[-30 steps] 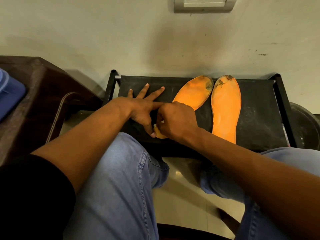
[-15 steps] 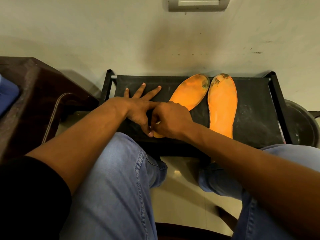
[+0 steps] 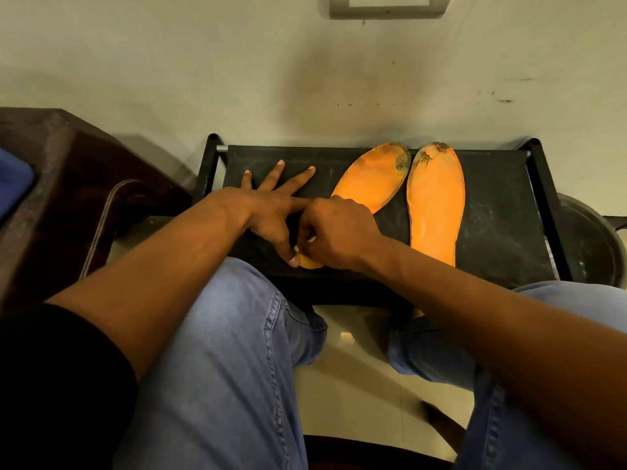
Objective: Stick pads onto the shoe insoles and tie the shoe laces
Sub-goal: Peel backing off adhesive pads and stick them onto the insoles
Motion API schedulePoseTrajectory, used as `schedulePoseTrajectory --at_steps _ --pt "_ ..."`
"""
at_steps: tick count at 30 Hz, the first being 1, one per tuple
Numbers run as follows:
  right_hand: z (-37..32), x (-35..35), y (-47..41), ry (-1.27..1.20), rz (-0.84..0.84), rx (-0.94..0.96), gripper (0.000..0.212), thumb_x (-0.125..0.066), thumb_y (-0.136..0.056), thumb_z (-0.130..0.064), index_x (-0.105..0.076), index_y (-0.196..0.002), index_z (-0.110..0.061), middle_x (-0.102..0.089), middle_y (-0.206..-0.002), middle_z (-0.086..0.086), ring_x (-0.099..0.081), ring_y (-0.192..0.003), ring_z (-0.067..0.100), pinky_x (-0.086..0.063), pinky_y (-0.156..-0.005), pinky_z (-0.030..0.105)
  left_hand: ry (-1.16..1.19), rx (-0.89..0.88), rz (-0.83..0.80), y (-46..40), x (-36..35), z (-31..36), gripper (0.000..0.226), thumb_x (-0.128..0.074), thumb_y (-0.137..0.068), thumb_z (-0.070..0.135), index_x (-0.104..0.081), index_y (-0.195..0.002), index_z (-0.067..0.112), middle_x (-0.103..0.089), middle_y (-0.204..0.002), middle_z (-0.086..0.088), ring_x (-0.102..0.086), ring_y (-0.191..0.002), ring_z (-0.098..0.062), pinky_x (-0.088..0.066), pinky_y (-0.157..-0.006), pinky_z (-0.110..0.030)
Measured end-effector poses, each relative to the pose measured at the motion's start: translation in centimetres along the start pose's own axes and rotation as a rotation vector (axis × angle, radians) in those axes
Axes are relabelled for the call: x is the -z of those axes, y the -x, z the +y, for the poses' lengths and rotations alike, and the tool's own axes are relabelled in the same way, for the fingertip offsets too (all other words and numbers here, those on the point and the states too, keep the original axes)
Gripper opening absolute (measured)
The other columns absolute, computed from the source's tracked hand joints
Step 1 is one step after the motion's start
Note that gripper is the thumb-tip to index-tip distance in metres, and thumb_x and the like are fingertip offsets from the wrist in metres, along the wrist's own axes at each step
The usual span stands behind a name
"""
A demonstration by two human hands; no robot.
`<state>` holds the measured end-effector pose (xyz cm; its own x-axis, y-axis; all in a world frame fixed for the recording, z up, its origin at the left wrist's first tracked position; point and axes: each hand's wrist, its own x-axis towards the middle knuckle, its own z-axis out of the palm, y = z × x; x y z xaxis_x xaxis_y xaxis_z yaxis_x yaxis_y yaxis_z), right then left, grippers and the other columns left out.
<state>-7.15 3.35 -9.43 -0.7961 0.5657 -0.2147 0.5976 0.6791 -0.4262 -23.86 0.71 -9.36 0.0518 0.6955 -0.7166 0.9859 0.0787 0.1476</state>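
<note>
On the black table (image 3: pixel 502 239), both hands work at the heel of the tilted insole (image 3: pixel 369 184): left hand (image 3: pixel 271 215) splayed flat, thumb pressing; right hand (image 3: pixel 334 234) pinching something pale there, probably a pad. Next comes firm, even pressing-down. A second insole (image 3: pixel 436 205) lies alongside, below a scuffed wall (image 3: pixel 237 79).

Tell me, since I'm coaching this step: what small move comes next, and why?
Probably press down at the heel of the left insole: the right hand pinches something pale there, likely the pad, and the left hand's thumb steadies the heel edge.
</note>
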Motion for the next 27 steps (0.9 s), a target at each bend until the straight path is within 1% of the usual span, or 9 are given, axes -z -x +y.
schedulePoseTrajectory --at_steps 2,4,6,9,13,18,20,23,27 --pt "0.0 0.0 0.1 0.109 0.109 -0.030 0.015 -0.068 -0.083 -0.033 -0.076 -0.091 -0.022 -0.072 -0.088 0.003 -0.065 -0.079 0.023 -0.052 -0.061 0.034 -0.011 0.000 -0.002 0.0 0.0 0.0 0.119 -0.087 -0.061 0.063 -0.012 -0.153 0.061 0.043 -0.155 0.024 0.043 -0.144 -0.025 0.014 -0.113 -0.074" --pt "0.6 0.0 -0.2 0.191 0.203 -0.075 0.014 -0.066 -0.085 -0.030 -0.074 -0.092 -0.019 -0.069 -0.086 0.006 -0.064 -0.080 0.025 -0.043 -0.058 0.033 -0.027 0.001 -0.005 -0.1 0.0 0.1 0.122 -0.086 -0.061 0.065 -0.007 -0.154 0.060 0.043 -0.155 0.024 0.044 -0.144 -0.027 0.014 -0.113 -0.075" --pt "1.6 0.1 -0.6 0.192 0.239 -0.128 0.015 -0.068 -0.086 -0.029 -0.074 -0.095 -0.018 -0.069 -0.088 0.007 -0.063 -0.082 0.025 -0.044 -0.059 0.033 -0.034 0.005 -0.004 0.0 0.0 0.1 0.123 -0.085 -0.061 0.066 -0.004 -0.153 0.061 0.044 -0.155 0.024 0.043 -0.144 -0.027 0.013 -0.112 -0.076" --pt "2.6 0.3 -1.0 0.097 0.162 -0.126 0.018 -0.067 -0.087 -0.032 -0.077 -0.097 -0.019 -0.072 -0.094 0.005 -0.063 -0.087 0.023 -0.057 -0.068 0.039 -0.036 0.006 -0.008 -0.1 0.0 0.1 0.123 -0.085 -0.061 0.066 -0.003 -0.152 0.063 0.044 -0.155 0.023 0.043 -0.144 -0.028 0.012 -0.112 -0.076" --pt "1.7 0.2 -0.3 -0.064 -0.034 0.012 0.014 -0.069 -0.084 -0.028 -0.081 -0.091 -0.025 -0.074 -0.095 -0.002 -0.066 -0.085 0.019 -0.057 -0.070 0.039 -0.026 -0.001 -0.010 -0.1 0.0 0.0 0.119 -0.086 -0.061 0.066 -0.009 -0.151 0.064 0.044 -0.154 0.024 0.044 -0.144 -0.027 0.013 -0.112 -0.076" --pt "0.7 1.3 0.6 -0.131 -0.192 0.116 0.009 -0.075 -0.083 -0.031 -0.081 -0.086 -0.025 -0.071 -0.083 -0.012 -0.062 -0.078 0.009 -0.048 -0.063 0.027 -0.003 -0.012 0.009 0.1 0.1 0.2 0.119 -0.089 -0.059 0.062 -0.011 -0.149 0.067 0.041 -0.156 0.024 0.042 -0.145 -0.025 0.014 -0.113 -0.074" --pt "0.5 1.6 0.9 -0.084 -0.198 0.120 0.009 -0.073 -0.084 -0.032 -0.080 -0.086 -0.026 -0.068 -0.082 -0.013 -0.061 -0.079 0.011 -0.050 -0.063 0.028 0.000 -0.015 0.010 0.2 0.0 0.1 0.120 -0.089 -0.059 0.062 -0.010 -0.149 0.067 0.041 -0.156 0.025 0.043 -0.144 -0.025 0.015 -0.113 -0.074" --pt "0.9 1.9 0.7 0.056 -0.137 0.080 0.013 -0.070 -0.084 -0.031 -0.077 -0.092 -0.024 -0.071 -0.096 -0.001 -0.063 -0.085 0.020 -0.055 -0.066 0.036 -0.013 -0.011 0.001 0.2 0.1 -0.1 0.121 -0.087 -0.059 0.064 -0.008 -0.151 0.065 0.042 -0.156 0.024 0.044 -0.144 -0.026 0.015 -0.113 -0.075" --pt "2.3 2.4 0.2 0.185 -0.087 -0.004 0.021 -0.071 -0.083 -0.031 -0.071 -0.101 -0.020 -0.069 -0.096 0.005 -0.063 -0.085 0.023 -0.049 -0.060 0.031 -0.038 -0.001 -0.007 0.2 0.1 0.1 0.123 -0.086 -0.061 0.066 0.000 -0.149 0.067 0.045 -0.154 0.023 0.044 -0.144 -0.029 0.012 -0.112 -0.077"
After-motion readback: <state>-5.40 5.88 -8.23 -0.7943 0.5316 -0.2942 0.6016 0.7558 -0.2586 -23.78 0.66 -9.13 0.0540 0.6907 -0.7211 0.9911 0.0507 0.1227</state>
